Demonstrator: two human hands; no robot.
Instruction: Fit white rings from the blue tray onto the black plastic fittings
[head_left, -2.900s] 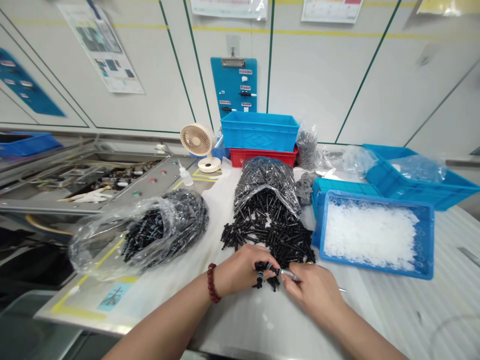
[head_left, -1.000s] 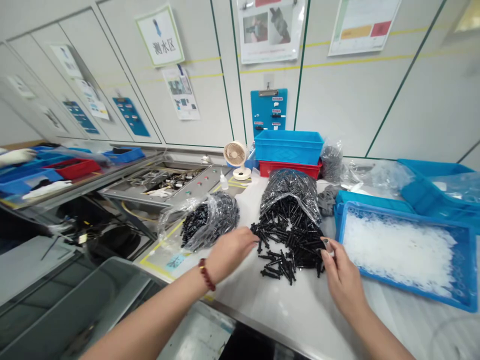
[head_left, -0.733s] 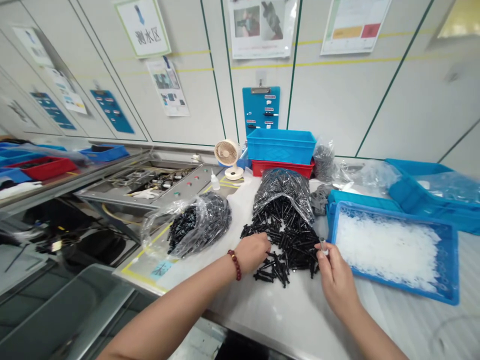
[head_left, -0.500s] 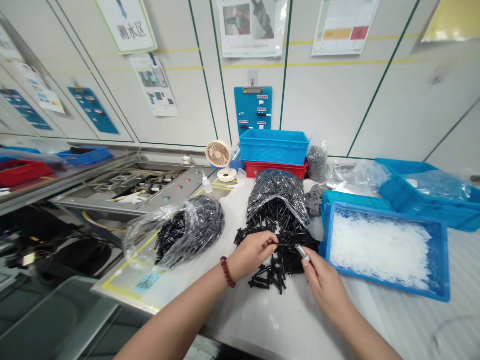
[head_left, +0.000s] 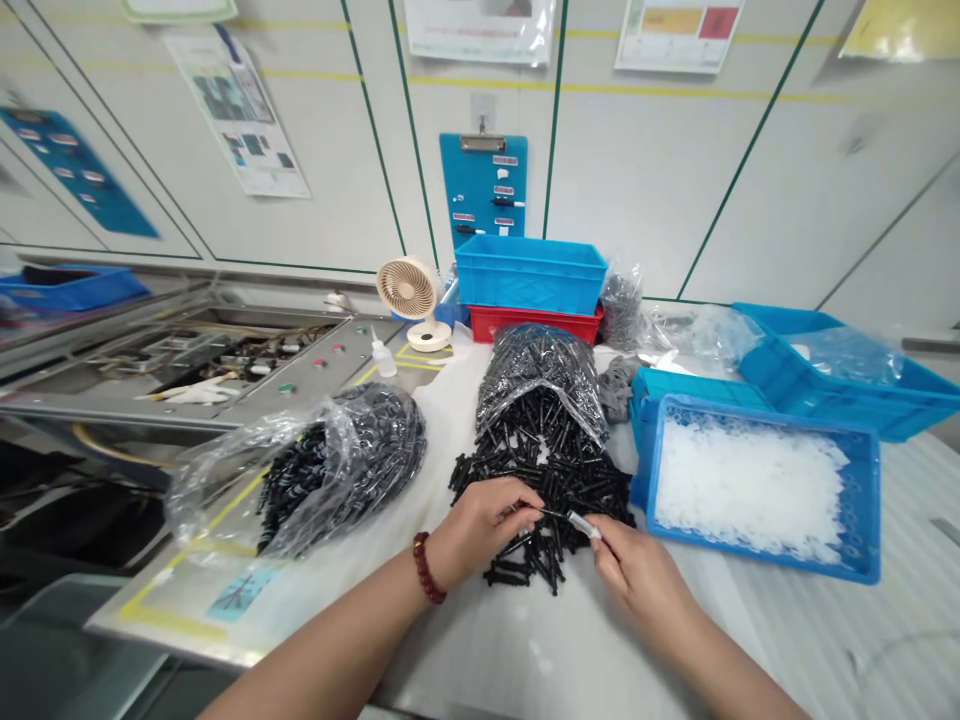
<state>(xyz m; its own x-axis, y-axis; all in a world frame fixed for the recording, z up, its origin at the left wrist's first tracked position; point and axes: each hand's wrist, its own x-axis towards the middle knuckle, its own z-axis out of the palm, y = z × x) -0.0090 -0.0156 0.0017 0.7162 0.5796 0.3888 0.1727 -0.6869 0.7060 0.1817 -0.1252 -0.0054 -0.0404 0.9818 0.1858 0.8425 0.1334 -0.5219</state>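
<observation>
My left hand (head_left: 487, 525), with a beaded bracelet at the wrist, pinches a thin black rod-like part (head_left: 553, 513). In my right hand (head_left: 637, 570) is a short silver cylinder with a pale end (head_left: 583, 524), pointing toward that part. The two meet or nearly meet; I cannot tell whether one is inside the other. Both hands are over the near end of a loose pile of black rod-like parts (head_left: 517, 470), which spills from a clear plastic bag (head_left: 540, 365). To the right, a blue tray (head_left: 862, 565) holds many small white rings (head_left: 750, 490).
Another clear bag of black parts (head_left: 375, 450) lies at left. Behind are a small fan (head_left: 409, 290), a squeeze bottle (head_left: 383, 356), and a blue bin (head_left: 529, 275) on a red one (head_left: 525, 324). Larger blue bins (head_left: 862, 385) stand at the back right.
The view has shifted, so the bench items appear farther left. My hands have drawn closer together, and the silver cylinder has tilted flatter, its end now at the black part.
</observation>
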